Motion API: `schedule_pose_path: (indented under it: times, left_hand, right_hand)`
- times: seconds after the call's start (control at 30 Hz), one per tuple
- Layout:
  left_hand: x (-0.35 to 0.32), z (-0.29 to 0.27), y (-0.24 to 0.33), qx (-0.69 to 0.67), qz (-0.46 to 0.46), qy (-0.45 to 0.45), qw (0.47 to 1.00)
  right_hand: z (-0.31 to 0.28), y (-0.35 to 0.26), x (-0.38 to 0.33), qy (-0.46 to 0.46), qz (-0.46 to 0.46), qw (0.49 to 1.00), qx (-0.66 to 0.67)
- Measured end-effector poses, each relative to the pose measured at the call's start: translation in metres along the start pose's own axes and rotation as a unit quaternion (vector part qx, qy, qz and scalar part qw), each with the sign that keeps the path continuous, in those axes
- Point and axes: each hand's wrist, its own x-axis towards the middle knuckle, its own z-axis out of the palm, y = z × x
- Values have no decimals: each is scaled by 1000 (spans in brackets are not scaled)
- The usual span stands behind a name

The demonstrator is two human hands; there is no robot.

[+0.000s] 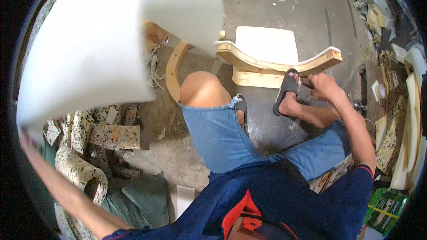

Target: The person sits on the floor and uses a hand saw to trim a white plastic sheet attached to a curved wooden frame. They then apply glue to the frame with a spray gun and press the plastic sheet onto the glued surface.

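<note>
My left hand (27,138) is raised at the far left and grips the lower corner of a large white foam sheet (102,35), which is lifted and fills the upper left of the view. My right hand (324,85) is closed around a small dark tool close to my sandalled right foot (287,93). Just beyond it stands a curved wooden chair frame (275,64) with a white foam pad (267,44) on its seat. I am sitting, with my left knee (202,90) bent up in front of the frame.
Speckled rebonded foam offcuts (111,135) and a rolled piece (80,169) lie at the left. A curved plywood strip (173,69) lies on the concrete floor (284,4). Foam slabs and scraps (400,120) pile along the right edge. A green packet (384,206) sits at lower right.
</note>
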Motion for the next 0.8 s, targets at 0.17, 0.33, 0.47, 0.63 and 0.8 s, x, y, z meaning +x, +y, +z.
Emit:
schedule_pose_path:
  times: [0.17,0.33,0.47,0.63,0.8]
  left_hand:
    - [-156,-46,20,230,-3,-29,973]
    - [-291,1,5,368,6,-137,920]
    - [-342,52,-2,425,33,-222,877]
    - [-359,80,3,469,69,-262,840]
    - [-357,77,12,518,80,-246,815]
  right_hand:
    - [4,33,-13,18,54,997,50]
    - [0,56,-25,133,43,985,104]
    - [13,84,-26,208,49,963,164]
    - [48,108,-7,143,231,917,293]
    - [63,147,1,195,232,887,349]
